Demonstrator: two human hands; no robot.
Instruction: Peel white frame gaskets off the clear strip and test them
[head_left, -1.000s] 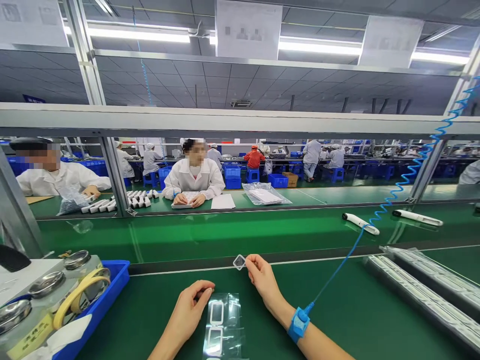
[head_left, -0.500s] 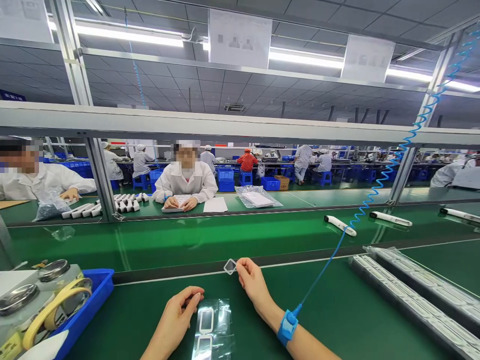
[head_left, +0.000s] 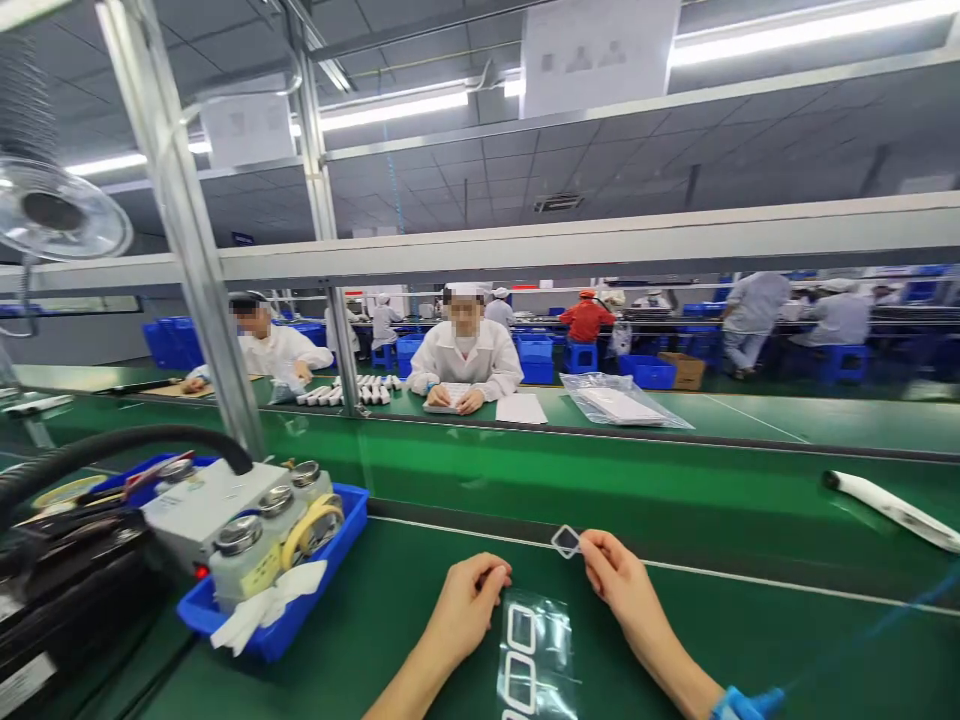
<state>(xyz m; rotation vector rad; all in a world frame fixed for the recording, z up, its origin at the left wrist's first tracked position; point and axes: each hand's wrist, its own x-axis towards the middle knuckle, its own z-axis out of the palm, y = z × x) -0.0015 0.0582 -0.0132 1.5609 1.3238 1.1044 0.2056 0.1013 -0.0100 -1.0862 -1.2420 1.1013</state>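
My right hand [head_left: 622, 585] pinches a small clear square film piece [head_left: 566, 541] by one corner, holding it just above the green bench. A blue wrist strap [head_left: 739, 704] is on that wrist. My left hand [head_left: 466, 605] rests curled on the bench, its fingertips pressing the top left edge of a clear plastic backing sheet [head_left: 534, 652] that carries white rounded-rectangle frames. The sheet lies between my two hands.
A blue tray [head_left: 281, 625] with glass bottles, a yellow tape roll and a white cloth stands at the left, next to a black machine with a hose [head_left: 90, 455]. A white pen-like device [head_left: 892, 508] lies on the conveyor at the right. Co-workers in white coats sit opposite.
The view has swung to the left, bringing the tray, machine and a fan into sight. My hands keep the same hold on the film piece and the sheet.
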